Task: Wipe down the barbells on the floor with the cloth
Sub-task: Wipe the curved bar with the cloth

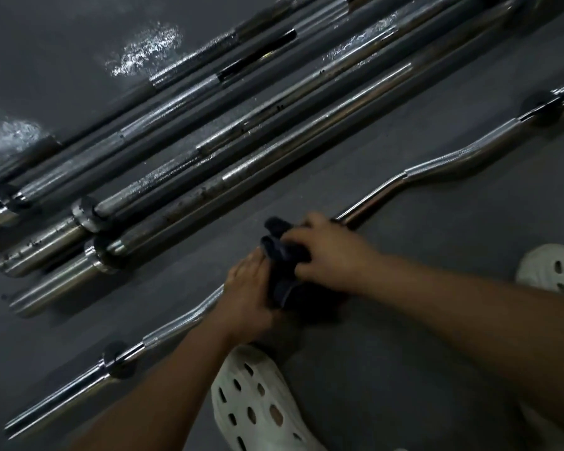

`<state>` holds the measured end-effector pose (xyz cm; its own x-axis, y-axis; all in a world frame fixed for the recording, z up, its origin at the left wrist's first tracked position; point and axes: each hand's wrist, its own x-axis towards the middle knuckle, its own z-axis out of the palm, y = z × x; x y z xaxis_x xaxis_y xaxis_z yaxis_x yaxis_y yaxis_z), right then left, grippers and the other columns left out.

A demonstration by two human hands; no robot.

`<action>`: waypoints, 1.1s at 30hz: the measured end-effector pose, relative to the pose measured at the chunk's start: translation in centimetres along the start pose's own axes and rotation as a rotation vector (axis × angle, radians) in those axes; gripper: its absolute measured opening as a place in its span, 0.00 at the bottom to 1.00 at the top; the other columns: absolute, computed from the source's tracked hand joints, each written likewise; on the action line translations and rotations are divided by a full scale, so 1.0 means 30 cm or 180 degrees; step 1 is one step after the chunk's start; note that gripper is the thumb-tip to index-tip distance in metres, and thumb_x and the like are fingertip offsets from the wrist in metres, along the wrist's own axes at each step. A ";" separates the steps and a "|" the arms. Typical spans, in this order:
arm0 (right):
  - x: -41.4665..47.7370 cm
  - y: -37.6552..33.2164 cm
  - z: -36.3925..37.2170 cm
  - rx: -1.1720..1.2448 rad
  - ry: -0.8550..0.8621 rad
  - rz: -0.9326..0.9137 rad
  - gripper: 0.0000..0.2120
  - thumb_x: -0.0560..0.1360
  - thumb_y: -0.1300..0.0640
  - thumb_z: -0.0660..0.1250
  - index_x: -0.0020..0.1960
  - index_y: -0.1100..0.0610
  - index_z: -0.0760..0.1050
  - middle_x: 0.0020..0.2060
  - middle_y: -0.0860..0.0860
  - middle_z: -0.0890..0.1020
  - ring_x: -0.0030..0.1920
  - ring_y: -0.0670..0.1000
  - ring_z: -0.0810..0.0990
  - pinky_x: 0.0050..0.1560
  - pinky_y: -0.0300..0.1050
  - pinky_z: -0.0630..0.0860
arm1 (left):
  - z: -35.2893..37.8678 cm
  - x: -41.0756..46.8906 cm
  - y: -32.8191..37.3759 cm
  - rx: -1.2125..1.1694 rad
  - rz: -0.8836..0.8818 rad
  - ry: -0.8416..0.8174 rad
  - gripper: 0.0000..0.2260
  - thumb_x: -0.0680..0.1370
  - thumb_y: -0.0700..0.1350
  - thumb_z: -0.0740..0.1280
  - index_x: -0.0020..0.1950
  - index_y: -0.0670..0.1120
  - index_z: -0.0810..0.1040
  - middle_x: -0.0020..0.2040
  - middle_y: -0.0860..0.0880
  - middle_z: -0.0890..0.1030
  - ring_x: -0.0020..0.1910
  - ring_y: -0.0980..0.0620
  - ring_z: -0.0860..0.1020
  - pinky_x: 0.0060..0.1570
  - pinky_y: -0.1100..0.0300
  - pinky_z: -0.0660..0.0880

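Between my two hands, over the middle of the curl bar [437,167], sits the dark cloth [287,253], bunched up. The fingers [302,236] of my right hand [329,252] are curled over it, clamped on its upper folds. My left hand [246,294] lies against its other side with fingers stretched along it; whether they close on it I cannot tell. The curl bar lies slantwise on the grey floor [404,336], apart from the straight barbells [209,164] laid side by side beyond it. My white perforated clogs [254,402] stand on the near side of the bar.
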<state>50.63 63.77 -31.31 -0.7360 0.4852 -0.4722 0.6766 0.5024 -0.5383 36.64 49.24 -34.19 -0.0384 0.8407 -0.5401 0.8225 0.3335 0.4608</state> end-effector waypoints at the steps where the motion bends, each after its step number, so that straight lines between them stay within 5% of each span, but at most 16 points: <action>1: 0.007 0.042 -0.039 0.0073 0.0186 0.0125 0.29 0.70 0.47 0.72 0.70 0.43 0.70 0.64 0.54 0.68 0.60 0.60 0.77 0.62 0.54 0.76 | 0.002 0.003 -0.006 0.0022 0.0009 -0.0019 0.50 0.64 0.66 0.59 0.80 0.46 0.47 0.80 0.43 0.53 0.78 0.45 0.53 0.74 0.53 0.49; 6: -0.013 0.257 -0.120 -0.0418 0.1234 0.1867 0.33 0.73 0.46 0.72 0.75 0.48 0.64 0.72 0.61 0.63 0.67 0.67 0.67 0.67 0.57 0.69 | 0.024 0.003 -0.017 0.0259 -0.0006 0.0006 0.53 0.62 0.62 0.64 0.80 0.49 0.40 0.81 0.50 0.43 0.79 0.51 0.46 0.74 0.54 0.46; 11: -0.042 0.091 0.041 -0.0536 0.0456 0.0775 0.36 0.71 0.51 0.71 0.75 0.42 0.61 0.74 0.54 0.57 0.65 0.65 0.64 0.61 0.55 0.73 | 0.031 0.008 -0.031 0.0286 -0.0055 -0.0097 0.55 0.59 0.69 0.55 0.78 0.49 0.33 0.80 0.49 0.40 0.79 0.50 0.44 0.74 0.54 0.45; 14: -0.042 0.211 -0.061 -0.0431 0.0250 0.0429 0.38 0.70 0.50 0.73 0.76 0.42 0.61 0.72 0.55 0.63 0.65 0.64 0.69 0.66 0.56 0.72 | 0.036 0.005 -0.042 0.0103 0.0038 -0.0034 0.54 0.57 0.69 0.54 0.76 0.50 0.34 0.80 0.48 0.42 0.79 0.49 0.46 0.73 0.56 0.46; 19: -0.026 0.288 -0.125 -0.0382 0.1042 0.1616 0.35 0.71 0.51 0.73 0.75 0.47 0.64 0.74 0.59 0.61 0.65 0.66 0.72 0.64 0.54 0.71 | 0.049 0.005 -0.035 0.0263 -0.0020 0.0105 0.55 0.56 0.69 0.54 0.79 0.49 0.40 0.80 0.45 0.48 0.79 0.47 0.51 0.71 0.56 0.47; 22: -0.042 0.101 0.031 -0.0594 0.0455 0.0500 0.31 0.70 0.54 0.70 0.71 0.44 0.65 0.72 0.56 0.63 0.62 0.65 0.73 0.62 0.54 0.73 | 0.069 0.008 -0.046 0.0292 0.0078 0.0323 0.54 0.58 0.66 0.61 0.80 0.46 0.49 0.78 0.42 0.59 0.75 0.42 0.63 0.68 0.58 0.52; 25: -0.036 0.106 0.005 -0.0311 -0.0242 -0.0389 0.32 0.69 0.52 0.72 0.72 0.44 0.68 0.70 0.52 0.65 0.62 0.59 0.76 0.62 0.54 0.76 | 0.068 0.012 -0.064 0.0084 0.0143 0.0335 0.52 0.60 0.64 0.64 0.80 0.46 0.53 0.78 0.42 0.61 0.75 0.42 0.63 0.71 0.52 0.57; 27: -0.006 0.214 -0.080 -0.0085 0.0175 0.0010 0.30 0.69 0.53 0.73 0.70 0.46 0.71 0.66 0.53 0.69 0.61 0.58 0.78 0.63 0.52 0.75 | 0.064 0.011 -0.057 0.0051 0.0194 0.0416 0.52 0.59 0.65 0.61 0.80 0.45 0.52 0.78 0.43 0.59 0.75 0.43 0.62 0.70 0.49 0.57; 31: -0.020 0.322 -0.117 -0.0219 0.1540 0.1476 0.32 0.70 0.57 0.72 0.73 0.50 0.69 0.68 0.59 0.67 0.64 0.63 0.71 0.66 0.53 0.70 | 0.052 -0.004 -0.031 0.0091 0.0112 0.0231 0.53 0.57 0.68 0.52 0.77 0.52 0.35 0.78 0.54 0.39 0.77 0.55 0.45 0.71 0.58 0.44; 33: -0.039 0.233 -0.032 -0.0604 0.1400 0.1146 0.32 0.68 0.59 0.69 0.72 0.49 0.70 0.71 0.58 0.66 0.64 0.65 0.69 0.64 0.54 0.70 | 0.041 -0.003 -0.021 0.0101 0.0090 0.0220 0.53 0.56 0.68 0.52 0.76 0.52 0.34 0.79 0.53 0.40 0.78 0.53 0.45 0.73 0.56 0.45</action>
<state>56.24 67.41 -33.85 -0.4080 0.8790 -0.2467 0.9039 0.3508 -0.2448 36.83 48.44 -35.30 -0.0531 0.8774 -0.4767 0.8414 0.2964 0.4519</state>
